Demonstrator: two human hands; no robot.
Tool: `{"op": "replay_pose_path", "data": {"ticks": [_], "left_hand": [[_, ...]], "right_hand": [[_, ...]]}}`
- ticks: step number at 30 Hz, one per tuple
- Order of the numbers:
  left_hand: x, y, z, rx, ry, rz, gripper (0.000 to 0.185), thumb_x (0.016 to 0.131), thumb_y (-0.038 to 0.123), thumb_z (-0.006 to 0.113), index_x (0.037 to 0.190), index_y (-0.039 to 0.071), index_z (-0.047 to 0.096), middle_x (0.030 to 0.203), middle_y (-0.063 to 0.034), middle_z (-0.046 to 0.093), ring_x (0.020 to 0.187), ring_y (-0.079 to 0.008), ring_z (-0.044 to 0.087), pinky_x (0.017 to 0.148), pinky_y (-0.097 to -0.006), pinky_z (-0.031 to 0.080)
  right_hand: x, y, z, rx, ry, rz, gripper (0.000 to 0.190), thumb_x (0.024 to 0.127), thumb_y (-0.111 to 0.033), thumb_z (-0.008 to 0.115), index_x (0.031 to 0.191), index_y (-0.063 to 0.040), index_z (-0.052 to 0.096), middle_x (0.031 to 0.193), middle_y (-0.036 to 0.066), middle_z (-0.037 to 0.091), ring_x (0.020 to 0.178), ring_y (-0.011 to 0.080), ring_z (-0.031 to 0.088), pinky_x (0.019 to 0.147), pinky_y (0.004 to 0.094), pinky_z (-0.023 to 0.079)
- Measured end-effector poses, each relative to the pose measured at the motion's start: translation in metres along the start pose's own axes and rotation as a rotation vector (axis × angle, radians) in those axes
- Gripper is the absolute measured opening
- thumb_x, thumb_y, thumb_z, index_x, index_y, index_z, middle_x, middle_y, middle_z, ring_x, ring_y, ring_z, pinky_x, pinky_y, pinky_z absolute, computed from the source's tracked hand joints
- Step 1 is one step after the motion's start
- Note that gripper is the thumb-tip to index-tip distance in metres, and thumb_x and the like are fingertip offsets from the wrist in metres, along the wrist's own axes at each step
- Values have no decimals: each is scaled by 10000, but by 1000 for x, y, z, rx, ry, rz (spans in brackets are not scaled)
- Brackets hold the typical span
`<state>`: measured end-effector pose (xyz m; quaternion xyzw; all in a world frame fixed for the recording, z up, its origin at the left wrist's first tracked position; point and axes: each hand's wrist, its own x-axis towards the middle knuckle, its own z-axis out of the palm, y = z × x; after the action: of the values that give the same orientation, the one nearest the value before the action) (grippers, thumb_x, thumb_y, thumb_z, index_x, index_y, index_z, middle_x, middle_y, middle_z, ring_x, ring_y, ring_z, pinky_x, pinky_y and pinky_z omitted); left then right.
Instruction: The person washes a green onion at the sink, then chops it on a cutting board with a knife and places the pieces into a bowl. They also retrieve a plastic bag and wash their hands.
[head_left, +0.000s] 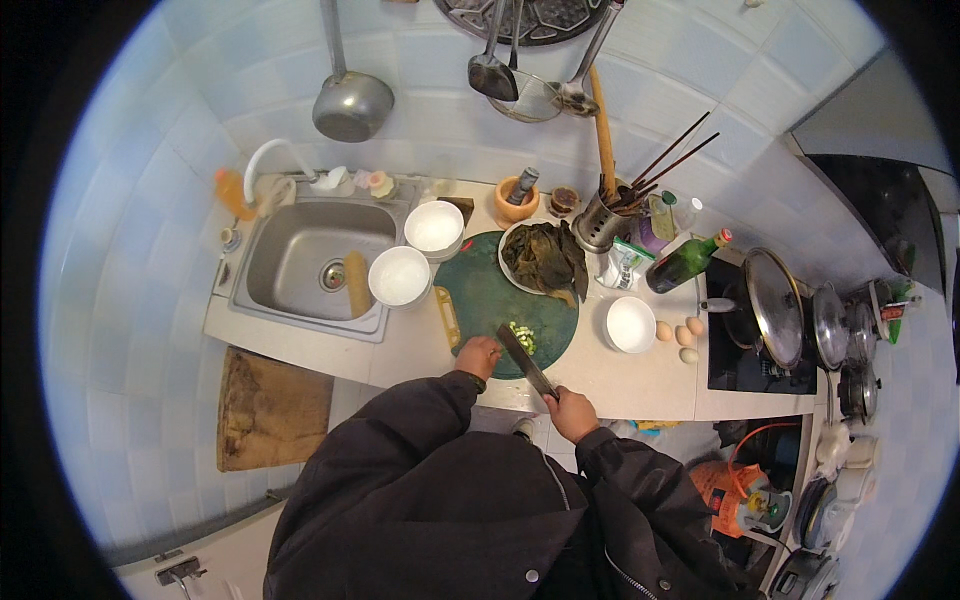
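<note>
My right hand (572, 414) grips the handle of a kitchen knife (526, 361), whose blade lies over a round green cutting board (480, 300). Chopped green vegetable pieces (523, 337) sit just right of the blade. My left hand (480, 357) is at the board's lower left edge, left of the blade; its fingers are bent, and whether they hold anything is too small to tell. A white plate (517, 279) of dark, wrinkled leaves (546, 255) rests at the board's upper right.
A steel sink (307, 240) and white bowls (400, 277) stand left. Rightward are a white bowl (630, 325), several eggs (684, 335), a green bottle (686, 262) and a lidded pan (772, 307) on a black cooktop (724, 371). A utensil holder (598, 225) stands behind.
</note>
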<state>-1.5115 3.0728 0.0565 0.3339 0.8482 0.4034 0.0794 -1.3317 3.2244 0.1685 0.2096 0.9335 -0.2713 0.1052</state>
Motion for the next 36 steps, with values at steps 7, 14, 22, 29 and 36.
{"op": "replay_pose_path", "data": {"ticks": [7, 14, 22, 29, 36], "left_hand": [[3, 1, 2, -55, -25, -66, 129, 700, 95, 684, 791, 60, 600, 822, -129, 577, 779, -354, 564, 671, -432, 453], [1, 3, 3, 71, -37, -3, 60, 733, 62, 628, 791, 47, 622, 823, -135, 579, 833, -346, 567, 721, -443, 468], [-2, -3, 7, 6, 14, -7, 36, 761, 60, 557, 749, 42, 585, 820, -157, 568, 839, -370, 550, 735, -452, 455], [5, -3, 9, 20, -40, -15, 29, 748, 55, 601, 772, 43, 592, 820, -140, 549, 825, -352, 552, 704, -444, 456], [2, -11, 10, 9, -60, -1, 83, 748, 90, 625, 817, 50, 647, 853, -124, 594, 868, -336, 558, 745, -439, 459]], "right_hand": [[7, -9, -6, -61, -77, 19, 314, 888, -305, 519, 878, 1, 594, 761, 226, 637, 733, 395, 626, 660, 483, 494], [26, -23, 0, -61, -100, 38, 289, 882, -277, 520, 886, 3, 594, 792, 225, 642, 765, 394, 626, 695, 477, 489], [5, -1, -4, -44, -56, 21, 342, 892, -333, 520, 861, 1, 587, 725, 240, 619, 717, 417, 611, 647, 506, 479], [-4, -1, -1, -17, 19, 39, 339, 888, -334, 531, 839, -5, 593, 707, 242, 616, 690, 423, 605, 635, 507, 475], [10, -7, -1, -18, -48, -7, 324, 883, -315, 534, 847, 1, 594, 732, 241, 623, 708, 416, 612, 650, 498, 487]]}}
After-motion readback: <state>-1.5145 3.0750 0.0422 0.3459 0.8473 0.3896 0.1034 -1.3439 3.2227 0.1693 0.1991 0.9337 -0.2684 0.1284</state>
